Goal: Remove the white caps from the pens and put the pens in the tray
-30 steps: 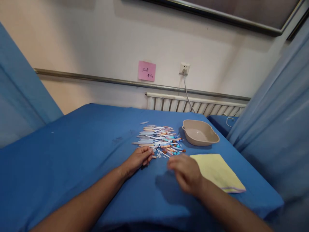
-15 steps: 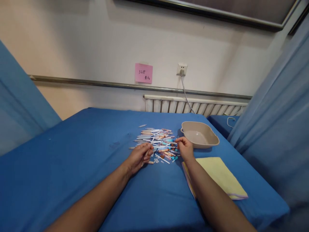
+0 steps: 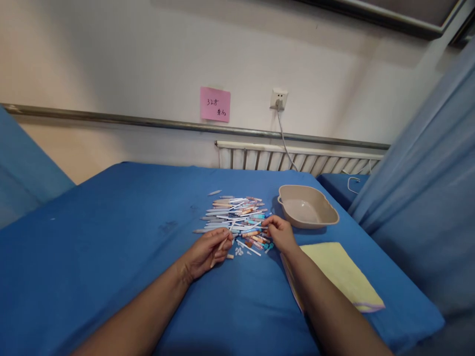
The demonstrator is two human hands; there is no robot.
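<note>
My left hand [image 3: 206,251] is closed around a slim pale pen [image 3: 222,244], which slants up toward the pile with a thin white end showing beyond the fingers. In front of both hands lies a loose pile of pens and pen parts [image 3: 233,213], with grey, white, orange and teal pieces. My right hand [image 3: 282,234] reaches the pile's right side, thumb and forefinger pinched together; what they hold, if anything, is too small to make out. Several small white bits [image 3: 239,252] lie at the pile's near edge.
A beige plastic basin [image 3: 308,205] stands right of the pile. A folded yellow cloth [image 3: 339,272] lies under my right forearm. Blue sheeting [image 3: 111,237] covers the surface. Behind are a metal rail [image 3: 156,123] and a radiator [image 3: 256,157]; a blue curtain [image 3: 419,163] hangs at right.
The view has shifted slightly. My right hand has moved a little left, over the pile's right side. My left hand still grips the pen.
</note>
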